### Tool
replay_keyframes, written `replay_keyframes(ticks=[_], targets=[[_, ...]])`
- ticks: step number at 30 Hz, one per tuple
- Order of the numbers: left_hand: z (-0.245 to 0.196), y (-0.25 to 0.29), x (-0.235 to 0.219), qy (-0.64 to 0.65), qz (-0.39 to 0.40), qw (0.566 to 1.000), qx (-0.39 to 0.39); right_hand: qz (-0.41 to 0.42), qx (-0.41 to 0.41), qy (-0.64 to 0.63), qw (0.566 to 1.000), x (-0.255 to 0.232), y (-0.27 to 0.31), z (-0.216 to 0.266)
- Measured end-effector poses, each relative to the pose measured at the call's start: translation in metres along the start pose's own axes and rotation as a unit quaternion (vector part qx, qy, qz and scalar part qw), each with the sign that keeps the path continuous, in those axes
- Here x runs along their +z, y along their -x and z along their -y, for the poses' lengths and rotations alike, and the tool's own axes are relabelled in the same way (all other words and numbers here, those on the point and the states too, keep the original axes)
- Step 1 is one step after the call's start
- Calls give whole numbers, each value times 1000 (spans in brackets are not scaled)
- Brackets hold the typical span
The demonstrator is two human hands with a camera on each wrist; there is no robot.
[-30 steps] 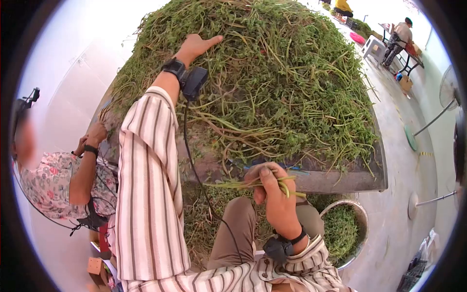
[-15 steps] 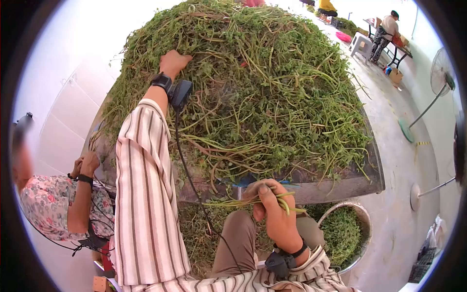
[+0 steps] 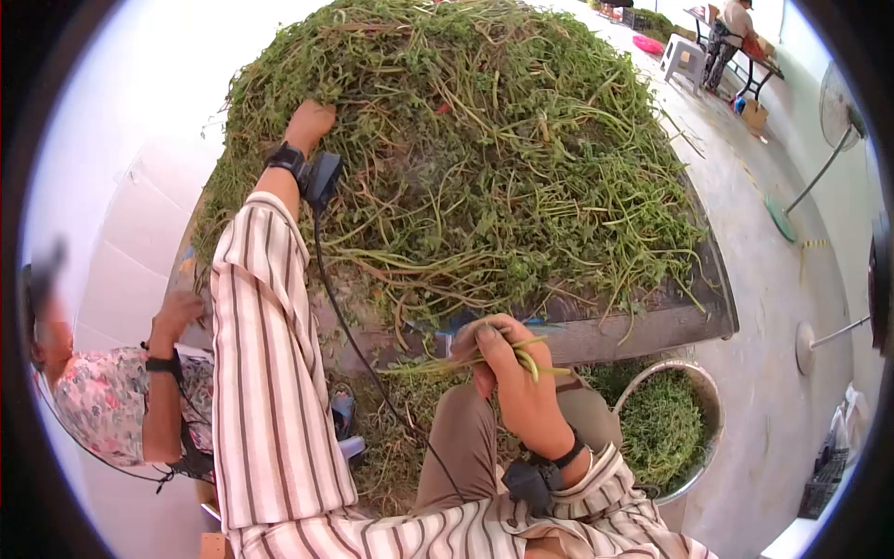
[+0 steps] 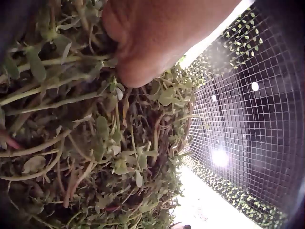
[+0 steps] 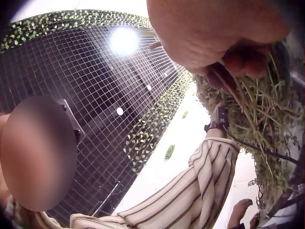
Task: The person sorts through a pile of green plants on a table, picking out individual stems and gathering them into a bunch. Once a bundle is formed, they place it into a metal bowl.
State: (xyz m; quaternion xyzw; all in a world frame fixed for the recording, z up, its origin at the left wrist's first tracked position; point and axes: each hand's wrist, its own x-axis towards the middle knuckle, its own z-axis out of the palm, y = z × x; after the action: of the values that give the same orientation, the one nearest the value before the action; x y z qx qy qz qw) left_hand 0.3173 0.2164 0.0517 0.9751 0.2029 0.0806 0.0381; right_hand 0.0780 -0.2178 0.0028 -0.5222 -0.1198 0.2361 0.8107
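- Stems (image 3: 424, 366) in a small bunch run across my right hand (image 3: 521, 377) in the head view, near me and just off the near edge of the tabletop (image 3: 615, 340); my fingers there are curled closed around them.
- Far left in that same view, my left hand (image 3: 311, 123) reaches into the heap of leafy greens (image 3: 484, 168) spread over the tabletop; its fingertips are hidden among the leaves.
- By my judgement, little is gathered: the bunch is small beside the tangled heap. The round basin (image 3: 714, 396), low at the near right, holds plenty of greens, though I cannot tell how they got there. More plants lie below the tabletop, around my legs.
- From the left wrist, part of my left hand shows bent down against the greens, with tangled stems and leaves beside it. How far its fingers are open, and whether they grip anything, I cannot tell. Beyond the heap is a wire grid (image 4: 238, 124).
- From the right wrist, my fingers are bent in tightly on the bunch, and several stems stick out past them. The heap lies beyond, its plants loose and crossing each other, so most of the sorting through looks left over.
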Motion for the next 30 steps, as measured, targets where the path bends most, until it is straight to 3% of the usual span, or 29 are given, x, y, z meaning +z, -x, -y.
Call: replay_keyframes(ticks=[1,2,3,5,7,8,10,11,15,18,20,22,24,26,28,29,30], targets=[[2,5,1,-184,-36,968,168,-15,-2,-4,1000,1,0,0],[7,16,-13,-365,-70,875,310,-13,-9,-7,1000,5,-4,2],[19,4,4,-262,-125,933,212,-18,-8,-8,1000,7,-5,0],[30,8,9,-146,-185,966,111,10,-3,-9,1000,11,-8,-1],[20,12,4,-289,-127,915,250,-1,7,-13,1000,7,-6,-1],[5,24,-4,-284,-130,915,256,-8,3,-9,1000,7,-6,-1],[-16,51,-19,-222,-106,962,120,-4,-5,-9,1000,8,-5,-2],[-13,48,-22,-258,-82,950,156,7,-5,-11,1000,8,-6,-1],[-17,59,-30,-253,-99,949,161,-2,2,-41,999,10,-6,-2],[-30,76,-39,-62,-125,988,58,-2,-9,-30,1000,14,-8,-5],[6,30,-15,-109,-91,987,68,12,-27,-52,998,15,-10,-8],[16,22,-8,-155,-53,983,77,11,-32,-61,998,19,-10,-9],[1,37,-19,-84,-82,992,38,8,-40,-69,997,18,-10,-10],[11,29,-14,-62,-84,993,56,31,-18,-63,997,17,-11,-11],[26,44,-5,-39,-59,997,27,21,-27,-42,999,18,-10,-4],[-6,94,-27,17,-98,995,-13,9,-40,-21,999,20,-7,-2],[-4,104,-34,11,-98,995,-16,13,-37,-26,999,20,-6,-2]])
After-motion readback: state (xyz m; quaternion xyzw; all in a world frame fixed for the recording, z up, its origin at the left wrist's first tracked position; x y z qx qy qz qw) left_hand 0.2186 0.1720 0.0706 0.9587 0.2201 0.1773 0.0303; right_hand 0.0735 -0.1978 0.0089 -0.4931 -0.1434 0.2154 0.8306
